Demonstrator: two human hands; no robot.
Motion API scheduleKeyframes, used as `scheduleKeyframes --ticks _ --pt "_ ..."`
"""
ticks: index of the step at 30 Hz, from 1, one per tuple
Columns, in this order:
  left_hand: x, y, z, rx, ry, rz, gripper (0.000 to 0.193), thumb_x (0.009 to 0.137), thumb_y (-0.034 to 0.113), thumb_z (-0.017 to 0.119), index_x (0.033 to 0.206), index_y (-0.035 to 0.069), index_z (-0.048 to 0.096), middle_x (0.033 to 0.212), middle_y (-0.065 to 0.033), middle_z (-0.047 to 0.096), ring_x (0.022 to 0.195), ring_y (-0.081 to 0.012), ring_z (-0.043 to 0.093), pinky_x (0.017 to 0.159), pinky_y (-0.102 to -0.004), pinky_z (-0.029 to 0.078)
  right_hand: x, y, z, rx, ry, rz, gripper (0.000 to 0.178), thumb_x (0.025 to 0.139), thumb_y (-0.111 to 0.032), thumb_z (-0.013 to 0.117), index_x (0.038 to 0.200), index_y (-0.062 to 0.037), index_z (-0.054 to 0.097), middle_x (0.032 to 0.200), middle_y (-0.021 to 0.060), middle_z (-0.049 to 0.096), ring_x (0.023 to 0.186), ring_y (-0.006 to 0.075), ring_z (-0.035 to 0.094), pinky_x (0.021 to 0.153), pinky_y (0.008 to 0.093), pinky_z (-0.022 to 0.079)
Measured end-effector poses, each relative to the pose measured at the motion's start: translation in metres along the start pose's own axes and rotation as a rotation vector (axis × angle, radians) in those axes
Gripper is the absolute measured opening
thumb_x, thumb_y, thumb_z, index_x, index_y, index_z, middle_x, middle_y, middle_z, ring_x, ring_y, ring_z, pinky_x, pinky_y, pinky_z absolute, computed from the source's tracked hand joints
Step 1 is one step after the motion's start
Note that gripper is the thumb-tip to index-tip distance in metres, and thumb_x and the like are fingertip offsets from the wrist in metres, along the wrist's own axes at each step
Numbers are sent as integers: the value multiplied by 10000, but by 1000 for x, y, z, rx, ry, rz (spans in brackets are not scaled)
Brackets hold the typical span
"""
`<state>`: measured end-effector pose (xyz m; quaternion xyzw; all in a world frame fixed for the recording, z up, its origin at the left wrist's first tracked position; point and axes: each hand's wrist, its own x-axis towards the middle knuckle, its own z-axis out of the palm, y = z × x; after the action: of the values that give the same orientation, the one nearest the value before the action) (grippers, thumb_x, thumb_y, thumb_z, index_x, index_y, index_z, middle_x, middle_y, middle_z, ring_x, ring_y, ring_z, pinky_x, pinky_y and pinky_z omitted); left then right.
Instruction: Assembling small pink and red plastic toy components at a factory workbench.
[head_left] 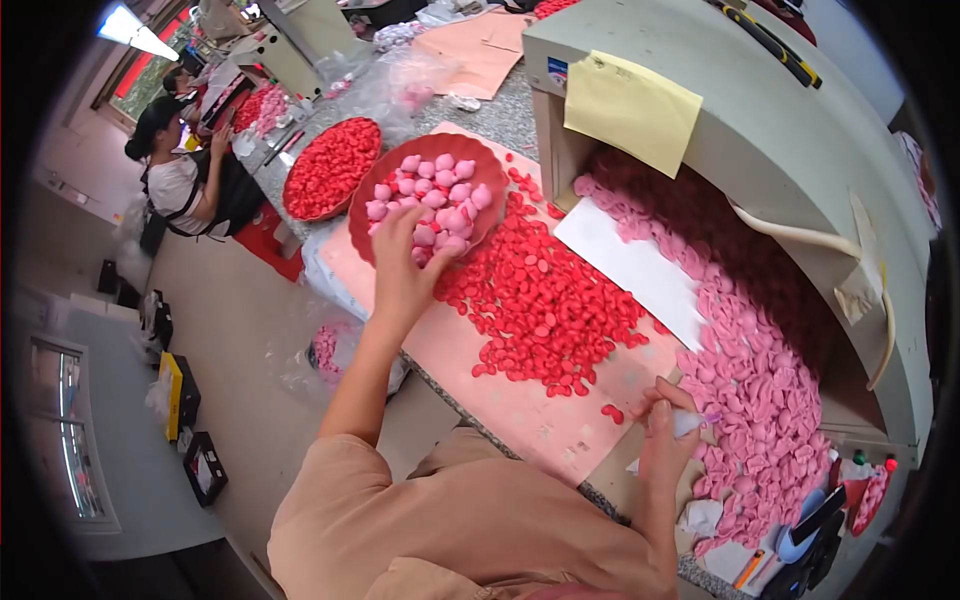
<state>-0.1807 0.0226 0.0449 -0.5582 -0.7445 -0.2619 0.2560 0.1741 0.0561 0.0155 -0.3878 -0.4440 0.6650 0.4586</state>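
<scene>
My left hand (402, 262) reaches over the near-left rim of a round red bowl (487, 160). Its thumb and fingers are apart, close to the rounded pink pieces (437, 190) inside; some fingertips are hard to make out. On the right, my right hand (662, 425) is closed around a small translucent bottle (688, 423) with a purple tip. That tip points toward a heap of flat pink pieces (755, 400). Between my hands, small red oval pieces (550, 310) lie spread on a pink sheet (530, 425).
A second red bowl (333, 165) full of red pieces stands at the left. A grey machine housing (640, 30) overhangs the pink heap, with white paper (640, 270) at its opening. An orange pen (748, 570) lies lower right. Another person (185, 165) sits far left.
</scene>
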Motion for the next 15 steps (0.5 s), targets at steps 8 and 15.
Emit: scheduleKeyframes --ticks 8,15 --pt "-11 -109 -16 -1277 -432 -1292 289 876 151 534 1124 7 497 1000 -118 584 805 -197 609 766 -359 543 -5 -8 0 -139 -50 -139 211 881 -64 536 1068 33 537 899 103 572 725 164 591 668 308 523" --pt "-32 -112 -60 -1721 -362 -1276 427 819 48 512 1241 72 452 1202 -84 536 1077 -224 536 906 -394 467 -2 -12 2 -154 -47 -197 139 849 6 563 977 57 584 773 92 581 669 158 622 635 265 517"
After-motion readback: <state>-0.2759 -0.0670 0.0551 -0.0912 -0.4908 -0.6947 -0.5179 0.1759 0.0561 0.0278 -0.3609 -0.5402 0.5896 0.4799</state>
